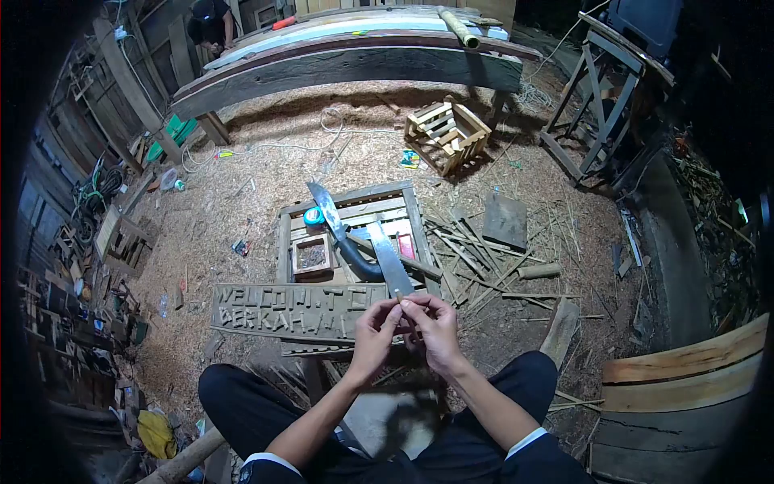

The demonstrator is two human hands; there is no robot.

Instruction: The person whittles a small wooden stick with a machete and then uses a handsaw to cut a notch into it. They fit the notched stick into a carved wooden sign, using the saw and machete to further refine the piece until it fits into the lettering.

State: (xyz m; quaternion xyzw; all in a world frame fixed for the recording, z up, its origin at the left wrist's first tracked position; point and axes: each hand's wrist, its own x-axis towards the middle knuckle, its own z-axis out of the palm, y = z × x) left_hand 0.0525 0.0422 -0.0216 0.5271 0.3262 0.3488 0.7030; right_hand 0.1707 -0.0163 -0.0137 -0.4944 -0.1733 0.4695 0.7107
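Note:
My left hand (pixel 376 331) and my right hand (pixel 434 327) meet in front of me, both pinching a small brown piece (pixel 399 298) between thumbs and fingers. Most of that piece is hidden by the fingers. Just beyond them a saw blade (pixel 387 254) lies on a slatted wooden crate (pixel 285 242). Left of the saw is a large knife (pixel 325 203) with a curved black handle (pixel 359 262). A teal-lidded jar (pixel 314 216) and a small wooden box (pixel 312 256) rest on the crate too. Nearer me lies a wooden board (pixel 278 321) with raised stick letters reading "WELCOM" and "BERKAH".
Thin wood strips (pixel 476 258) and a square dark panel (pixel 505 219) lie to the right. Farther off are a slatted box (pixel 447 133), a long plank bench (pixel 347 68) and a trestle stand (pixel 597 105). A person (pixel 211 24) is at the far left.

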